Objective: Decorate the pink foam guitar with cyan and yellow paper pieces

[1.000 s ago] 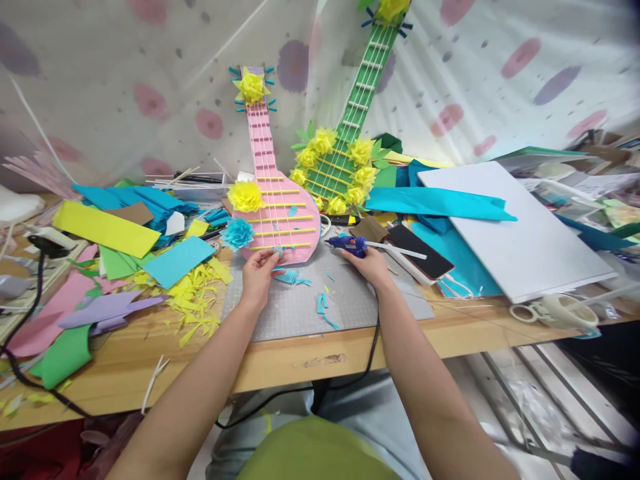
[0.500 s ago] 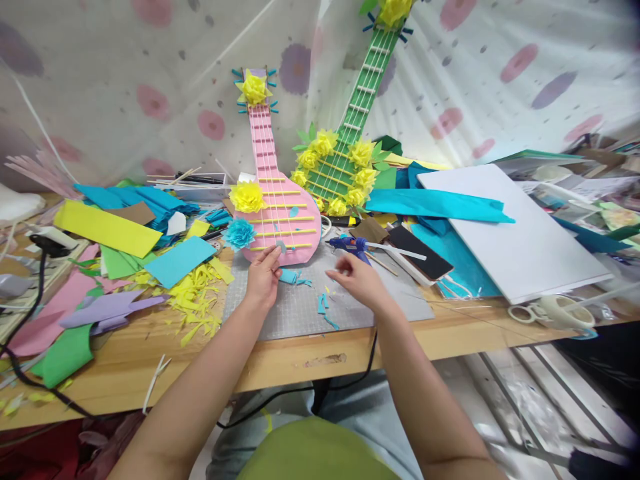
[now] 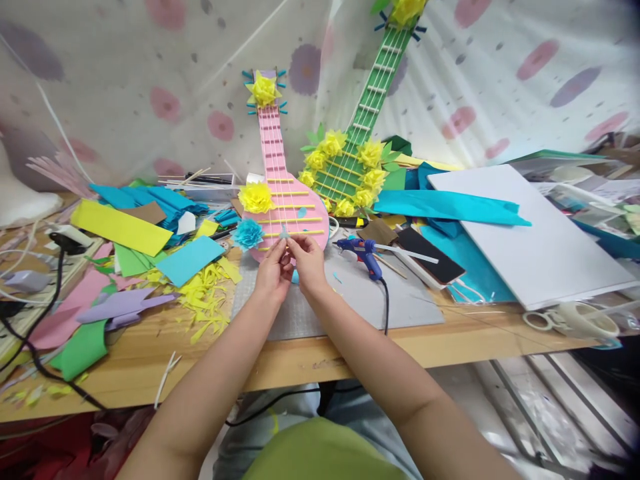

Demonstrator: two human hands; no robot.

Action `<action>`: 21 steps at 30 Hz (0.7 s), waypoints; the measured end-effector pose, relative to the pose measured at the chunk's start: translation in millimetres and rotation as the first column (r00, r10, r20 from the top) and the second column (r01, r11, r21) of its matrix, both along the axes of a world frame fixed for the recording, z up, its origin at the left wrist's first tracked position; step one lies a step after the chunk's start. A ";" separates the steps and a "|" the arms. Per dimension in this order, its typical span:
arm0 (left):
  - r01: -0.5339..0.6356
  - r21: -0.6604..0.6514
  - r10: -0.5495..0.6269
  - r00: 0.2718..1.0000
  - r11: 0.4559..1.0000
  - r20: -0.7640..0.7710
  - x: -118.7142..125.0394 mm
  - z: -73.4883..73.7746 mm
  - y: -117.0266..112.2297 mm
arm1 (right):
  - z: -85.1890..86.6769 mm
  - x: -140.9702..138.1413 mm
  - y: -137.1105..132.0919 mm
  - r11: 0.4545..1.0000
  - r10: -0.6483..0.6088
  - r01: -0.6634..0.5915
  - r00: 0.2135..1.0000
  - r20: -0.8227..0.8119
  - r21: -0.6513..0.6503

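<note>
A small light-blue paper piece [image 3: 285, 231] is pinched between the fingertips of my left hand [image 3: 273, 272] and my right hand [image 3: 308, 261], which meet thumb to thumb. Both hands are closed in front of the lower body of a pink paper pipa [image 3: 313, 223], covering part of it. The pipa stands upright, with white strings, yellow bars, a yellow paper flower [image 3: 255, 198] and a blue paper flower [image 3: 248, 233]. A blue glue gun [image 3: 361, 250] rests on the grey cutting mat [image 3: 400, 307], right of my hands.
Behind leans a green paper pipa [image 3: 379, 83] ringed with yellow flowers. Coloured paper strips and yellow scraps [image 3: 203, 293] are heaped at left. At right lie a black phone-like slab [image 3: 425, 257], a large white board [image 3: 530, 240] and a tape dispenser [image 3: 575, 320].
My right hand has moved left from beside the glue gun and joined my left hand at the blue piece. The view has shifted slightly. Blue scraps on the mat are now mostly gone from sight.
</note>
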State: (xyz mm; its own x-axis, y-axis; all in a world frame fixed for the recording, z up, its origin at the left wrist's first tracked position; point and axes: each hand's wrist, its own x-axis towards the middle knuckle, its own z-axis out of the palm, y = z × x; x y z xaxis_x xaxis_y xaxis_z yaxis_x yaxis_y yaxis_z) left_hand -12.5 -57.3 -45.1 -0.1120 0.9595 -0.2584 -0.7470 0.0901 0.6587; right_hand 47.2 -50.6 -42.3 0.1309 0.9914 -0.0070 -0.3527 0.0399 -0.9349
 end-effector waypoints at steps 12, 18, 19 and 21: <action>0.304 0.430 0.521 -0.368 0.850 -0.770 -71.4 15.4 47.1 | 10.3 36.7 45.9 1.000 0.025 -0.029 0.955 0.297 0.009; 0.414 0.386 0.561 -0.499 0.824 -0.661 -78.8 5.2 64.9 | 9.8 37.9 54.8 0.997 0.034 -0.064 0.817 0.576 0.033; 0.415 0.389 0.563 -0.503 0.823 -0.655 -80.2 4.7 64.6 | 11.6 36.4 54.6 0.997 0.052 -0.078 0.788 0.614 0.016; 0.394 0.406 0.564 -0.512 0.825 -0.648 -84.2 4.8 62.5 | 16.9 31.6 53.5 0.994 0.091 -0.108 0.733 0.675 -0.017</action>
